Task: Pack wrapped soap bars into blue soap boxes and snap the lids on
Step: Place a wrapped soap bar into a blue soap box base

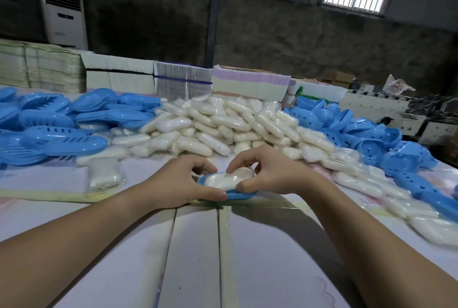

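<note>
A white soap bar in clear plastic wrap (226,180) is seated in a shallow oval blue plastic soap box base (236,195) at the middle of the pale table (193,245). The base is gripped by the left hand (178,184); the bar is pinched by the right hand (267,171). Behind them a heap of wrapped white bars (223,124) is flanked by slotted blue lids (57,124) and perforated blue bases (366,134).

White table (198,258), soap bars (218,124), blue boxes (62,119)

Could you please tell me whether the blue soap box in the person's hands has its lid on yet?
Not yet: the blue soap box is open on top, with the wrapped soap bar showing inside.
</note>
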`<state>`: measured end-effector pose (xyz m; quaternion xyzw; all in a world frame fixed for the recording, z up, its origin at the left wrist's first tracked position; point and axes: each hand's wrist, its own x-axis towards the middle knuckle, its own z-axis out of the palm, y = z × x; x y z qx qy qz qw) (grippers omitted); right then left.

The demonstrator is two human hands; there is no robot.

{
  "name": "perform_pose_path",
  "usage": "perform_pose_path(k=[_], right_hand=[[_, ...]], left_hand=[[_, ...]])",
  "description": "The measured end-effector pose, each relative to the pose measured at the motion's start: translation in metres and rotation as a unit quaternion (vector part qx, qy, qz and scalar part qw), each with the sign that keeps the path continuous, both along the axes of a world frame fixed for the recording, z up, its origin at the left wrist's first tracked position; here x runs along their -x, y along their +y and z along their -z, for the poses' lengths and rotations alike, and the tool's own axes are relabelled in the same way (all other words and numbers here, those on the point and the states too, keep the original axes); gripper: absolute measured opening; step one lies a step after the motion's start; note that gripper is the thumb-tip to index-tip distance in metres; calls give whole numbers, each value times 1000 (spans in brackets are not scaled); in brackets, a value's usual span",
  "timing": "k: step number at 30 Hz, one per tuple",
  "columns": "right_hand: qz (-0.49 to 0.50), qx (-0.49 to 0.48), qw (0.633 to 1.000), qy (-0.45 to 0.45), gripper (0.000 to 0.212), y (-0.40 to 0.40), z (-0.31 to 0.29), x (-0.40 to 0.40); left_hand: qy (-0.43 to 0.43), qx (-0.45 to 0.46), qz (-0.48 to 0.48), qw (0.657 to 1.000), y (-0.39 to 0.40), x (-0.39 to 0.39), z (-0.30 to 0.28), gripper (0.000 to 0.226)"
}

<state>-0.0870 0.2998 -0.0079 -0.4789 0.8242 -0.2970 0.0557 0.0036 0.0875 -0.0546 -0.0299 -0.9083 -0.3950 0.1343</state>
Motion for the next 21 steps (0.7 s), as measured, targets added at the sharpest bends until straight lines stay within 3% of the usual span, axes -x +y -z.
perform_pose_path(k=[8, 13, 21], right_hand=[[21, 6, 999, -37, 36, 22, -13, 11], [37, 4, 995, -89, 28, 26, -8, 15], [41, 4, 996, -81, 26, 16, -3, 11]], left_hand=[[-9, 18, -10, 1000, -2, 1, 0, 57], [1, 17, -22, 1000, -3, 2, 3, 64], [39, 45, -16, 998, -2, -1, 2, 52]])
